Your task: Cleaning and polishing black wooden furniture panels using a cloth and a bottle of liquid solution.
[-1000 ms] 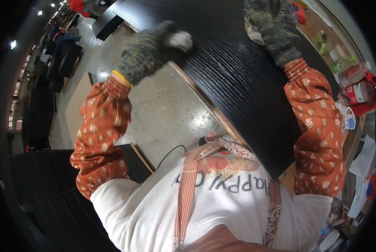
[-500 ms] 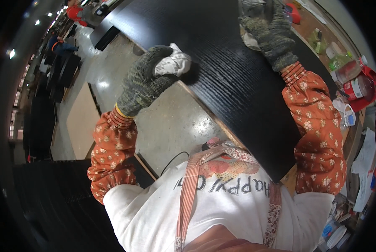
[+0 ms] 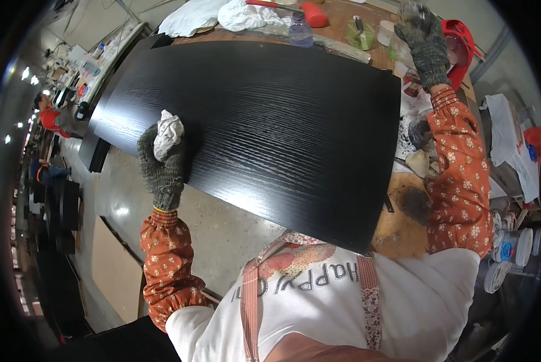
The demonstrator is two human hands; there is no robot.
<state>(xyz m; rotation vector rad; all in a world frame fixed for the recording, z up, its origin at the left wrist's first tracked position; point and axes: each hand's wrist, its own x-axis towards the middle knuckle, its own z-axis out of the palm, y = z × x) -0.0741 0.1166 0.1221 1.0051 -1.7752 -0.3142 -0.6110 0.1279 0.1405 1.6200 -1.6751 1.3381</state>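
Note:
A large black wood-grain panel (image 3: 264, 120) lies flat across the workbench in front of me. My left hand (image 3: 162, 160), in a dark knit glove, is closed on a crumpled white rag (image 3: 168, 134) pressed against the panel's near left edge. My right hand (image 3: 426, 42), also gloved, reaches past the panel's far right corner toward a clear container (image 3: 412, 11) by a red object (image 3: 460, 39). Its fingers curl around the container, though the grip itself is blurred. Both forearms wear orange floral sleeves.
Beyond the panel the bench (image 3: 397, 217) holds white cloths (image 3: 222, 13), a plastic bottle (image 3: 300, 31), a red cup (image 3: 314, 14) and jars. Paint-stained clutter and round tins (image 3: 512, 247) sit at the right. Concrete floor (image 3: 234, 235) and stacked dark boards (image 3: 59, 211) lie to the left.
My view has swung down over the panel. My left hand with the rag has slid down along the panel's left edge, and my right hand has reached out to the far right corner.

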